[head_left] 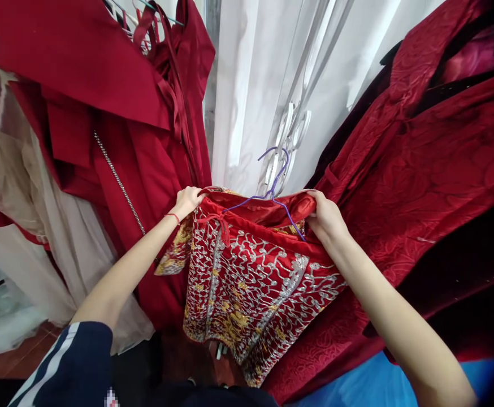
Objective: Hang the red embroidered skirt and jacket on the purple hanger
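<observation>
A red embroidered jacket with silver and gold patterning hangs on a purple wire hanger. My left hand pinches the jacket's left shoulder, a red string round that wrist. At the right shoulder, my right hand is closed on the fabric. The hanger's hook rises between both hands, in front of white garments.
Plain red dresses hang at the left, one with a beaded strap. Cream and white gowns hang at the far left. A dark red brocade robe fills the right. White fabric hangs behind. A blue surface shows below.
</observation>
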`<control>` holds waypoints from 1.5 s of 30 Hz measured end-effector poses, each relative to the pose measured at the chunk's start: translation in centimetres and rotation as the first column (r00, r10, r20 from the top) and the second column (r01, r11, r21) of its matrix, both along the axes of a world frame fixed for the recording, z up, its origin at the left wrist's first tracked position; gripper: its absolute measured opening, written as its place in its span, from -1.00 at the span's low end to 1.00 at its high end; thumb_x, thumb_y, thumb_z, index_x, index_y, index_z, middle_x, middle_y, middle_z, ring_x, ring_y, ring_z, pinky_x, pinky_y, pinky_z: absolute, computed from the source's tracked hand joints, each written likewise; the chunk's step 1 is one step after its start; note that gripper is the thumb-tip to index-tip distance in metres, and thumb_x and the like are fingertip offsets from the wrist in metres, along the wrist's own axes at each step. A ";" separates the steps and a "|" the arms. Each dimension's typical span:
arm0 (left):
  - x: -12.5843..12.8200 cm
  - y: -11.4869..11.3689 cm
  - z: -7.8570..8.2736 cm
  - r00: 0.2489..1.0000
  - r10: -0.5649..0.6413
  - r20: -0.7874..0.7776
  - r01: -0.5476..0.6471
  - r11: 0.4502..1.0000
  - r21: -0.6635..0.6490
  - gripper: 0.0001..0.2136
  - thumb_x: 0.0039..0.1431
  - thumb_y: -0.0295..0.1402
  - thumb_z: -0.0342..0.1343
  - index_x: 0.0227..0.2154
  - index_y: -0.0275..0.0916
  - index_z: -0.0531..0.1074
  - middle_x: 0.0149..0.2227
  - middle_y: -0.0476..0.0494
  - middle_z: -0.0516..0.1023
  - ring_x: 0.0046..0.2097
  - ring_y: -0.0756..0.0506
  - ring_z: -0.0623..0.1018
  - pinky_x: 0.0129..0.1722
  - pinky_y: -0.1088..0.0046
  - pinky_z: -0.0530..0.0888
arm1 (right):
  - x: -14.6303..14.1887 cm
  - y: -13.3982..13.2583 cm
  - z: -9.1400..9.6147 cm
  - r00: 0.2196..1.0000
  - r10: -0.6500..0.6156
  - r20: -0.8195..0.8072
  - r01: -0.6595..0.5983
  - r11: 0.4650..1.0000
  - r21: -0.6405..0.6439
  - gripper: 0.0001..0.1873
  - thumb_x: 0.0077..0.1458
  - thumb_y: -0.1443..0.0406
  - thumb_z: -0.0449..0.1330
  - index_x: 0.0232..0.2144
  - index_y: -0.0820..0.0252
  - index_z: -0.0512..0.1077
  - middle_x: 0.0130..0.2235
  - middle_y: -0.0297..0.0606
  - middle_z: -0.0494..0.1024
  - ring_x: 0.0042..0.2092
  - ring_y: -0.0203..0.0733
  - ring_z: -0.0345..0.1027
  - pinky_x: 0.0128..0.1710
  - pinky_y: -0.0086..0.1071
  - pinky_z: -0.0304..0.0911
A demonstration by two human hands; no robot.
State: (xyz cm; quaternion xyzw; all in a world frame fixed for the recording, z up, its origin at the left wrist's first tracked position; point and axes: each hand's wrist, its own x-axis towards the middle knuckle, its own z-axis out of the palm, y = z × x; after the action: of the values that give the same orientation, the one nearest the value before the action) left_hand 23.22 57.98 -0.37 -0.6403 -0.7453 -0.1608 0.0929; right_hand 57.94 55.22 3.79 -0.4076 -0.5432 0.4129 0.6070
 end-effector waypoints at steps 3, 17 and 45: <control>-1.6 0.0 0.4 0.997 0.020 -0.073 -0.014 0.997 0.080 -0.54 0.32 -0.04 -0.16 -0.11 -0.18 0.57 -0.12 -0.35 0.64 -0.05 -0.31 0.60 -0.17 0.30 0.40 | 1.9 -0.8 1.1 0.969 0.060 0.242 -0.068 0.997 0.025 -0.65 -0.12 0.01 0.27 -0.57 0.12 0.31 -0.65 -0.46 0.25 -0.61 -0.36 0.09 -0.58 -0.45 0.07; -1.9 -2.2 3.9 0.988 0.151 0.020 -0.144 0.878 0.456 -0.48 0.39 -0.08 -0.35 0.07 -0.32 0.34 -0.32 -0.35 0.61 -0.22 -0.27 0.61 -0.25 0.36 0.37 | 2.0 0.1 -0.4 0.805 -0.390 0.448 0.219 0.896 0.387 -0.76 0.22 0.10 0.02 -0.42 0.07 0.26 -0.54 -0.41 0.27 -0.51 -0.26 0.15 -0.49 -0.42 0.09; 0.7 -9.4 2.4 0.933 -0.216 -0.288 0.230 0.973 0.017 -0.36 0.18 0.19 -0.04 0.20 -0.07 0.37 -0.37 -0.26 0.66 -0.29 -0.29 0.65 -0.42 0.39 0.30 | 7.7 -2.3 -0.8 0.471 -0.754 0.457 0.435 0.649 0.624 -0.79 0.13 0.31 0.05 -0.17 0.17 0.39 -0.37 -0.20 0.51 -0.52 -0.25 0.20 -0.42 -0.36 0.11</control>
State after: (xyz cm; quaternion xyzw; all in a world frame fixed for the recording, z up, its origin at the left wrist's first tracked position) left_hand 23.90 48.55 2.01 -0.7346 -0.6424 -0.0955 0.1965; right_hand 65.62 52.95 3.03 -0.5536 -0.6181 -0.1429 0.5395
